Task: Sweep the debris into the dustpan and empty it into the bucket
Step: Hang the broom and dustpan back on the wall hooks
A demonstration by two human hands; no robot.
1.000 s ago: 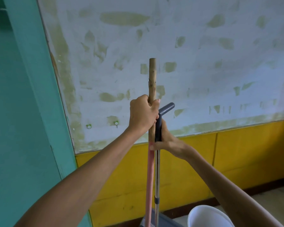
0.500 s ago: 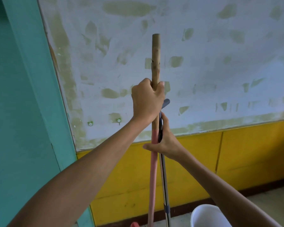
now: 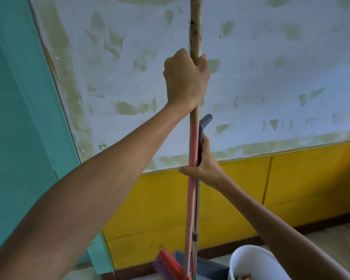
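Left hand (image 3: 187, 77) fisted round broom (image 3: 192, 178); right hand (image 3: 206, 166) clasps dustpan handle (image 3: 200, 142)

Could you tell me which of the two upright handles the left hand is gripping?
The left hand grips the wooden broom handle, pink lower down; the right hand holds the thinner grey dustpan handle.

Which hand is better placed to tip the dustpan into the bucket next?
Right, probably. The right hand grips the dustpan handle, and the white bucket sits low on its side. The left hand is closed high on the broom handle, away from the dustpan.
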